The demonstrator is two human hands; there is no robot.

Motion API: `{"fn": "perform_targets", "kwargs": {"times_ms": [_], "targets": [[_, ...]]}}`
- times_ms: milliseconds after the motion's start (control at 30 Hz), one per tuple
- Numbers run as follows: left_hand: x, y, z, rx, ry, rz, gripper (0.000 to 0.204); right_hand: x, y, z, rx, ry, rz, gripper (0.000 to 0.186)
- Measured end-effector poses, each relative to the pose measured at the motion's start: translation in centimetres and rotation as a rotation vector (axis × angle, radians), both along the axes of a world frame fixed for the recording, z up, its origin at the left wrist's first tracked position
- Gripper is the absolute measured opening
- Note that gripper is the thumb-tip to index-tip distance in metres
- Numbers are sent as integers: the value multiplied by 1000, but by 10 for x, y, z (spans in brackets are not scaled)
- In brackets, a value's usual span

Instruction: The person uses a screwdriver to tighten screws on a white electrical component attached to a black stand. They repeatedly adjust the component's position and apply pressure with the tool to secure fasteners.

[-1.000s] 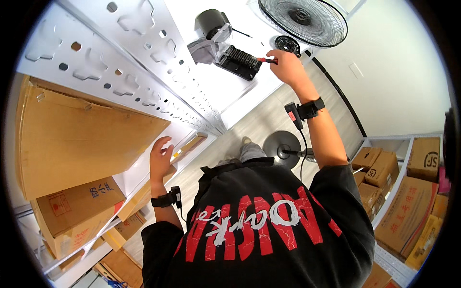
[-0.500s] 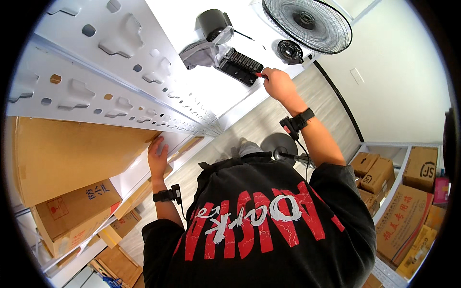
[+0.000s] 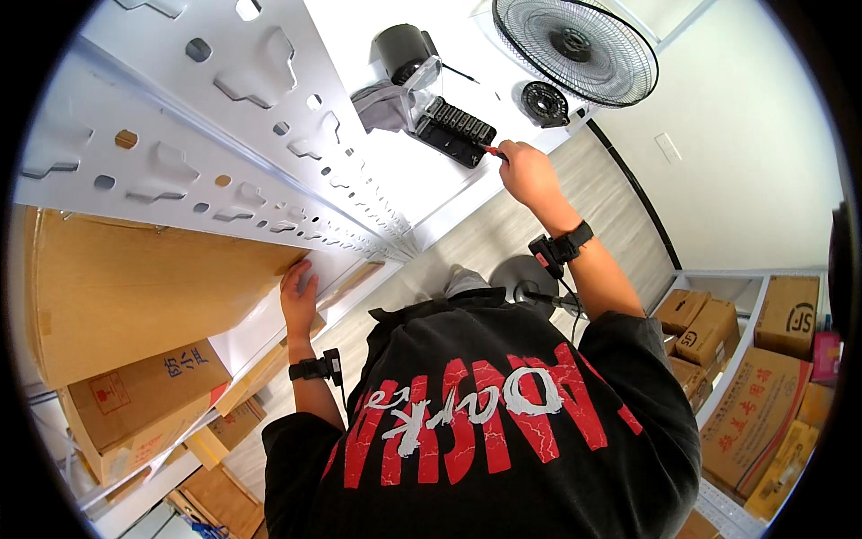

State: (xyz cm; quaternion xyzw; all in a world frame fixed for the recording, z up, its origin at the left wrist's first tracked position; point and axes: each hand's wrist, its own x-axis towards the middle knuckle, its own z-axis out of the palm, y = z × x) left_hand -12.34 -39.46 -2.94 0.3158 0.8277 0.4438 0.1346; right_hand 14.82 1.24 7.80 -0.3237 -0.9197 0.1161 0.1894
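Note:
My right hand (image 3: 530, 172) is closed on a small red-and-black tool (image 3: 493, 153), whose exact kind is too small to tell. It reaches to the right end of a black case (image 3: 446, 147) on the white shelf. Several grey pieces (image 3: 461, 118) sit in a row inside that case, and its clear lid (image 3: 426, 75) stands raised. Away to the left, my left hand (image 3: 298, 296) holds nothing; its fingers are somewhat spread beside a large cardboard box (image 3: 153, 287), against the shelf edge.
Behind the case lie a grey cloth (image 3: 382, 108) and a dark rounded container (image 3: 402, 52). A round black part (image 3: 544, 103) and a standing fan (image 3: 575, 45) are at the right. A perforated white upright (image 3: 215, 117) rises at left; boxes (image 3: 750, 409) fill a low right shelf.
The view has shifted slightly, moving the shelf and case a little rightward and down in the picture. My right hand keeps the tool at the case's edge; my left hand stays by the box.

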Motion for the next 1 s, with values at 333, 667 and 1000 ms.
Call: {"fn": "perform_targets", "kwargs": {"times_ms": [333,667,1000], "targets": [[-5,-6,-6,39,-44,-30,29,-4,-3,3,-13,-47,-36,15],[-5,-8,-4,83,-90,-53,28,-15,-3,-4,27,-95,-58,13],[-8,-9,-3,48,-95,-78,29,-22,1,1,18,-118,-57,16]]}}
